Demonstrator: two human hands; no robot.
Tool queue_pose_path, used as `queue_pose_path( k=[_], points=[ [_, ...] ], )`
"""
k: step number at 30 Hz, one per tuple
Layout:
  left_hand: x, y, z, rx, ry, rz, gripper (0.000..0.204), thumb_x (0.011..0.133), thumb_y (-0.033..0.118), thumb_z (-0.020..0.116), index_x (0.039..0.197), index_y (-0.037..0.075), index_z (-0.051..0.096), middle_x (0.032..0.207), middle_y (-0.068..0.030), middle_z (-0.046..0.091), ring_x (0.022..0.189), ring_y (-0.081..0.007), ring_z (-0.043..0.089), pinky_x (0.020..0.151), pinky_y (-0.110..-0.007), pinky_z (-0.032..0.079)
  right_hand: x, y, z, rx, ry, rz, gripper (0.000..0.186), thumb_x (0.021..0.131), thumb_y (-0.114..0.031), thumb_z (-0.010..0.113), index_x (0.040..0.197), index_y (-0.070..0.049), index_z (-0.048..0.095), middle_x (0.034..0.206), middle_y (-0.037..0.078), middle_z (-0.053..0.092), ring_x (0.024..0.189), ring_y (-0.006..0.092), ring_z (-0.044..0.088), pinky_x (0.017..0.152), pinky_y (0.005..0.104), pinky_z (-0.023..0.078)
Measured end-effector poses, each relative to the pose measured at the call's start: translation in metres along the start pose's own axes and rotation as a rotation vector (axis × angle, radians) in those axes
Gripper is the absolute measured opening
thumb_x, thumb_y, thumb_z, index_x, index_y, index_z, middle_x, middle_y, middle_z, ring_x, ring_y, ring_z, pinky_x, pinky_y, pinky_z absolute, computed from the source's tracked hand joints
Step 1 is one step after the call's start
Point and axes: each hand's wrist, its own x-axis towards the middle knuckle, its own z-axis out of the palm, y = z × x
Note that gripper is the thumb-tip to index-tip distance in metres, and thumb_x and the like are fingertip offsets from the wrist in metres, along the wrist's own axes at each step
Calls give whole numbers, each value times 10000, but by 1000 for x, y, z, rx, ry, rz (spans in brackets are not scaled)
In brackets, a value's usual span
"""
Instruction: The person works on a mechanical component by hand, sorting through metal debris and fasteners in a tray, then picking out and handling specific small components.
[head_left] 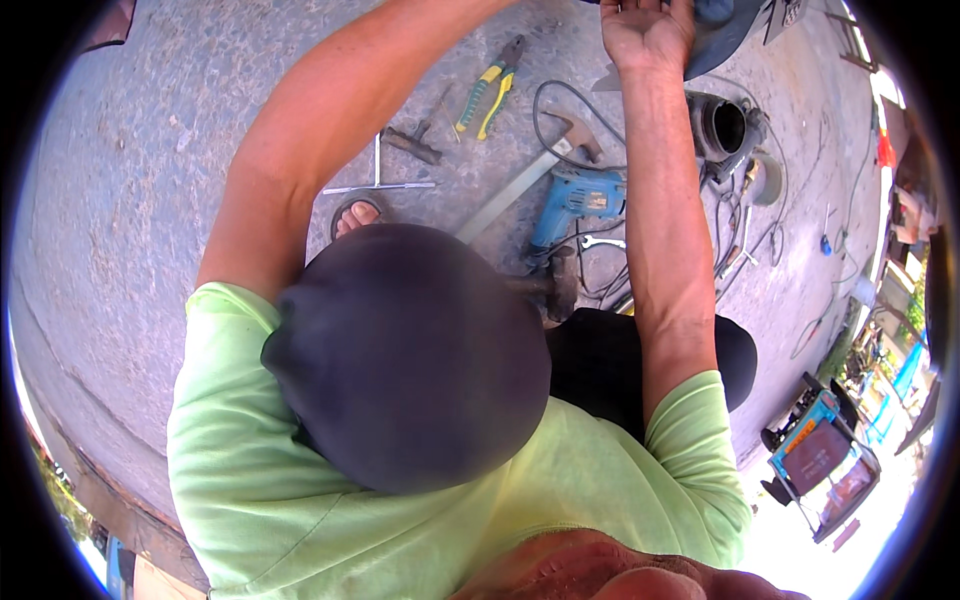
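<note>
My right hand is at the top edge, palm toward me. Its fingers look curled, but their tips and whatever they grip are cut off by the frame. Behind the wrist is a large blue-grey curved panel. My left forearm reaches up past the top edge, so the left hand is out of sight. Below the arms lie combination pliers with green and yellow handles, a claw hammer with a pale handle, a small hammer and a T-handle wrench. A blue power tool rests beside my right forearm.
Dark, rounded, knee-like shapes cover the lower middle. Another hammer and a spanner lie nearby. Right of my forearm are a dark cylindrical part, a small pot and cables. A blue-framed object stands at lower right.
</note>
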Motion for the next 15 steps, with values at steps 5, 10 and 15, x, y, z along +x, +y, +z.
queue_pose_path(
  k=[5, 10, 15],
  points=[
    [1, -2, 0, -50, 12, 8, 133, 1020, 125, 619, 1142, 73, 605, 1036, -113, 689, 888, -281, 705, 771, -395, 615, -5, -1, 6, 17, 15, -11, 438, 995, -459, 675, 1196, -71, 646, 1056, 46, 683, 940, 169, 627, 731, 272, 524],
    [-3, 0, 0, -101, 36, 37, 142, 1015, 109, 617, 1152, 77, 595, 1022, -108, 684, 880, -268, 698, 766, -389, 610, -9, -1, 14, 120, 48, 10, 453, 975, -425, 692, 1224, -55, 607, 1111, 97, 672, 967, 215, 634, 754, 305, 533],
    [-3, 1, -5, -89, 19, 53, 139, 1014, 95, 610, 1150, 70, 589, 978, -108, 682, 871, -257, 697, 746, -384, 606, -10, 0, 16, 163, 14, 10, 460, 964, -413, 692, 1235, -56, 591, 1143, 117, 664, 992, 239, 642, 765, 332, 537]
  ],
)
